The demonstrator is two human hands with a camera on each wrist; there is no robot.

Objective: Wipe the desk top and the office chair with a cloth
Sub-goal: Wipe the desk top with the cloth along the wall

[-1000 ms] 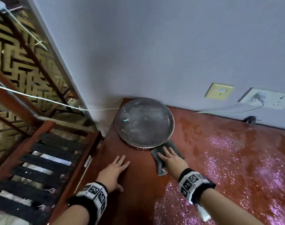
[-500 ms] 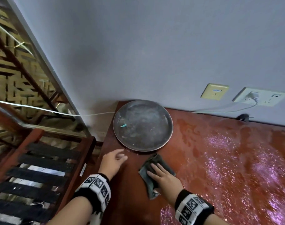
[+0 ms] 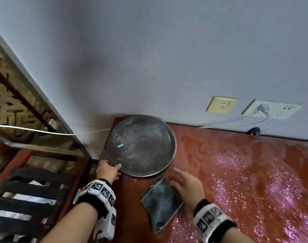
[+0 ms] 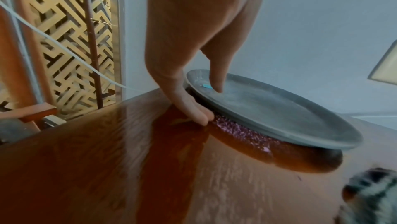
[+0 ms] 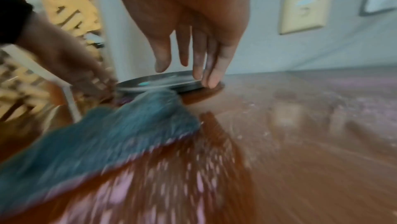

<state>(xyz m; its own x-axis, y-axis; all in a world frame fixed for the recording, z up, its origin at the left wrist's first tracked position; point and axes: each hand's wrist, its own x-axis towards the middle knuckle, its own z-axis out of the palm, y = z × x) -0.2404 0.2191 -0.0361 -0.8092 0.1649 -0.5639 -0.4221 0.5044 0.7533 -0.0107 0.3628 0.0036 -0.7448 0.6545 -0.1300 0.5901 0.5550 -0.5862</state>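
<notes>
Gripping the round grey metal tray at its near rim, the left hand tilts it, presumably to expose the glossy red-brown worktop beneath; the right hand, fingers straight, hovers empty beside the folded grey-blue cloth lying on the worktop.

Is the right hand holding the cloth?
No, the right hand is open beside the cloth, which lies flat on the desk top.

Right hand and cloth motion-blurred in the right wrist view.
</notes>
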